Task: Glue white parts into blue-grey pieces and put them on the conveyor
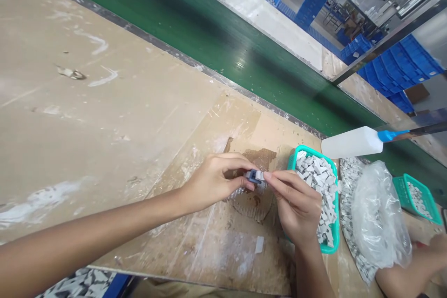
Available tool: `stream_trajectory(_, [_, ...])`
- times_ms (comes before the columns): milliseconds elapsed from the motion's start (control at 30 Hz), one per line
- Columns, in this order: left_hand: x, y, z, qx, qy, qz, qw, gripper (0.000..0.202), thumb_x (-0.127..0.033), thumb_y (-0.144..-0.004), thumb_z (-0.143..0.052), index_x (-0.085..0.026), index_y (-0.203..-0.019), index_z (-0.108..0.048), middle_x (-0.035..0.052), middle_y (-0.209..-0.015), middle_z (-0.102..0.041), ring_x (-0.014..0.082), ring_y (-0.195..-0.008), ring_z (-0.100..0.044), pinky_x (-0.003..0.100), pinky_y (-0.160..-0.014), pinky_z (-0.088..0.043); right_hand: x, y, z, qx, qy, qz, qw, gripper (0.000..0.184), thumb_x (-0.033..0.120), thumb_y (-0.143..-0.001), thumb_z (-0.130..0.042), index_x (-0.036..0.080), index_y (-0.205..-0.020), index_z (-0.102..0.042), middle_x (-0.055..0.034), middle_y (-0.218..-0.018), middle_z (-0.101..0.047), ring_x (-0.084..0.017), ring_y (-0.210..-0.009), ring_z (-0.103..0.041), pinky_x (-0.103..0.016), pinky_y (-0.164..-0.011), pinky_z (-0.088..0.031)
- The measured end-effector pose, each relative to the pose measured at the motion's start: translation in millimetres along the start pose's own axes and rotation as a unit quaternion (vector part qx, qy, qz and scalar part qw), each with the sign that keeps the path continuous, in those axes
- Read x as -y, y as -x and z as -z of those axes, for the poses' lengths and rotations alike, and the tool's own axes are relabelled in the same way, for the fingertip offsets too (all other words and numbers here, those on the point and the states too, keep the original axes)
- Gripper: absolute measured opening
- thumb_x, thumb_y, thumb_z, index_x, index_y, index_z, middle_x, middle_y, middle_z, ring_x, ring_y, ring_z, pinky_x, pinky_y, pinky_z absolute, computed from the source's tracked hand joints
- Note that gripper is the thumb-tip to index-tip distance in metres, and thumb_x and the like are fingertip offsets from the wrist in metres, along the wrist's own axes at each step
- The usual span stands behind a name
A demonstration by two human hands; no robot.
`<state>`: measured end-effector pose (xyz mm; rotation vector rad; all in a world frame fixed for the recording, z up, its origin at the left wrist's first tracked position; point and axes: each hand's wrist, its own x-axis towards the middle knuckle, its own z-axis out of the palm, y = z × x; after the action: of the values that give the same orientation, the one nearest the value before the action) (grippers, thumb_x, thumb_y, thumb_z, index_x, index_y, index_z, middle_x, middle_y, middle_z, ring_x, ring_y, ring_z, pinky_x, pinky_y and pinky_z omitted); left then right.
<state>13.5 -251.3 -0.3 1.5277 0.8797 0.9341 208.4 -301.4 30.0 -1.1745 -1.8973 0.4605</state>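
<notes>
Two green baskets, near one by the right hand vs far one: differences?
The near basket sits beside the right hand; the far basket is beyond the plastic bag.
The near basket looks larger in frame; the far basket looks smaller.
Shared: both are green and hold pale pieces.

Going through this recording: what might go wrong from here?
The small dark blue piece could slip, since the left hand merely pinches it. If the right hand drops its light piece, that might get lost among the pale pieces in the teal basket close by.
</notes>
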Motion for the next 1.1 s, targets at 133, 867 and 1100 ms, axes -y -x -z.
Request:
stream_trajectory(133, [-2, 0, -0.3, -0.008, 0.015, -0.004, 1.0, 0.012, -0.014, -0.077, -0.072, -0.019, -0.086, -0.079, 0.0058, -0.084, -0.075, 0.0174, -0.076, -0.069, 0.026, -0.07, -0.055, 1, -1, 0, 0.008, -0.002, 0.002, 1.0, 0.052, 0.001, -0.091, -0.053, 0.038, -0.124, -0.069, -0.0034, -0.1, -0.074, -0.017, -0.084, -0.069, -0.034, -0.073, -0.059])
stream_trajectory(867, [1, 6, -2.9, -0.079, -0.071, -0.138, 0.985, 0.014, -0.004, -0.074, -0.068, -0.013, -0.082, -0.076, 0.0024, -0.073, -0.072, 0.01, -0.063, -0.067, 0.015, -0.06, -0.053, -4, 2, -8, 0.068, 0.02, 0.063, 0.995, 0.047, 0.002, -0.094, -0.049, 0.028, -0.13, -0.066, -0.0052, -0.09, -0.065, -0.015, -0.082, -0.064, -0.027, -0.068, -0.056])
stream_trajectory(1100, [-7, 1, 7.6, -0.065, -0.136, -0.207, 0.967, 0.024, 0.0, -0.079, -0.062, -0.017, -0.088, -0.076, 0.0027, -0.082, -0.076, 0.0117, -0.072, -0.071, 0.016, -0.068, -0.056, -5, 3, -16, 0.008, 0.037, 0.137, 0.99, 0.053, -0.001, -0.093, -0.047, 0.023, -0.139, -0.057, -0.0099, -0.096, -0.069, -0.019, -0.09, -0.066, -0.034, -0.074, -0.06])
